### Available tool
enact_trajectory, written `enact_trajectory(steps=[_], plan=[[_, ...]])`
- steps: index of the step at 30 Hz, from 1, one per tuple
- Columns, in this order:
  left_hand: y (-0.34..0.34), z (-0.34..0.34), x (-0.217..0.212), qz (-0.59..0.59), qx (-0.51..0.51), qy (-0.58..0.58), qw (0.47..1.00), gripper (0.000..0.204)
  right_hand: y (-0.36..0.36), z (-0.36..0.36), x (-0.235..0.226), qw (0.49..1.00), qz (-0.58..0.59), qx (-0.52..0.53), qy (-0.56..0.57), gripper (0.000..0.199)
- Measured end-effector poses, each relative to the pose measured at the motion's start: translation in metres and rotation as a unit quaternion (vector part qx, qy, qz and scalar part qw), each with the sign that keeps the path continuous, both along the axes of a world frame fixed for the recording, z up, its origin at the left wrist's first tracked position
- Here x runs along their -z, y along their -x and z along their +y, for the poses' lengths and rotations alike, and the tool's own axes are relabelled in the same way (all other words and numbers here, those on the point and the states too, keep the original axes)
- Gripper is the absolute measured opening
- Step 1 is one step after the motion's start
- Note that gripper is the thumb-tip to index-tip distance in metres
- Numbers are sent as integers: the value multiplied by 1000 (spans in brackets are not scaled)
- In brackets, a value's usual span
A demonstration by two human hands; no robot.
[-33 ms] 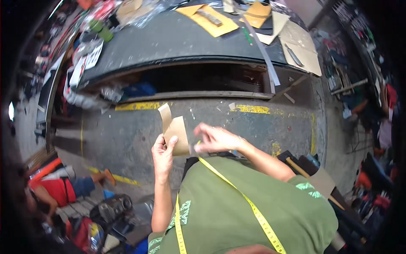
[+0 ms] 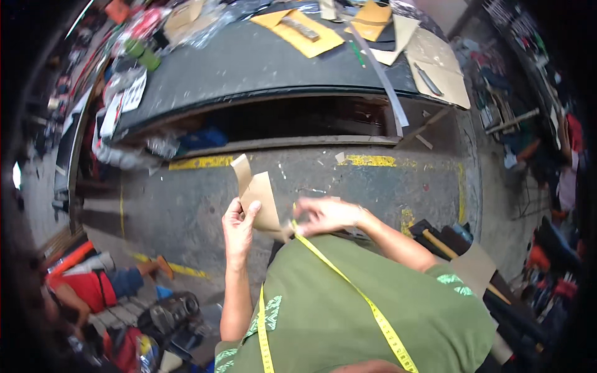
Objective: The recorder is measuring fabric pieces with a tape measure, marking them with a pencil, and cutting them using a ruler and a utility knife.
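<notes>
My left hand [image 2: 236, 222] is closed on a stiff piece of brown card [image 2: 261, 199], its thumb pressed flat on the front. A narrow flap of the card curls up at the upper left. Close to the card's lower right corner is my right hand [image 2: 326, 216], its fingers bent and smeared by motion. The end of a yellow tape measure [image 2: 336, 263] appears pinched in those fingers. That tape runs up over the green shirt and hangs round my neck, with its other side [image 2: 261, 329] lying near my left arm.
A dark workbench [image 2: 224, 71] with an open shelf stands ahead. On it lie a yellow envelope [image 2: 305, 37], a knife [image 2: 429, 81] on brown card, a long pale strip [image 2: 382, 78] and a green bottle [image 2: 146, 57]. A person in red [image 2: 87, 292] is at the lower left.
My right hand has moved slightly down and right, with the tape end beside it. The card in my left hand has tilted a little. The bench has shifted slightly left in view.
</notes>
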State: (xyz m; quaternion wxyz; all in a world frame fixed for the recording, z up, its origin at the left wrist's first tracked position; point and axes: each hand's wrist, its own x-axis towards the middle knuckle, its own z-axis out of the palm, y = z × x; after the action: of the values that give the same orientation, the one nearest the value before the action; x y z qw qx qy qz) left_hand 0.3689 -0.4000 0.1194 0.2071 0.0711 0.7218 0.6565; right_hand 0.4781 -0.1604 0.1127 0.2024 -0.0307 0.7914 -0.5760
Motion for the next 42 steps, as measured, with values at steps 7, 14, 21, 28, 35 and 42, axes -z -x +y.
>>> enact_trajectory(steps=[7,14,21,28,35,42], plan=[[106,117,-14,-199,365,-213,884,50,-9,75,-9,904,-193,27,381,59],[205,224,15,-436,534,-302,659,68,107,126,-34,746,10,137,652,72],[331,282,31,-338,624,-301,637,42,188,196,-60,574,162,394,699,76],[394,342,9,-364,570,-207,707,40,127,321,-9,468,211,711,481,42],[372,444,-11,-202,695,-12,690,37,124,365,9,757,7,636,-150,21],[327,536,-9,-198,688,75,694,32,225,395,25,916,154,347,128,44]])
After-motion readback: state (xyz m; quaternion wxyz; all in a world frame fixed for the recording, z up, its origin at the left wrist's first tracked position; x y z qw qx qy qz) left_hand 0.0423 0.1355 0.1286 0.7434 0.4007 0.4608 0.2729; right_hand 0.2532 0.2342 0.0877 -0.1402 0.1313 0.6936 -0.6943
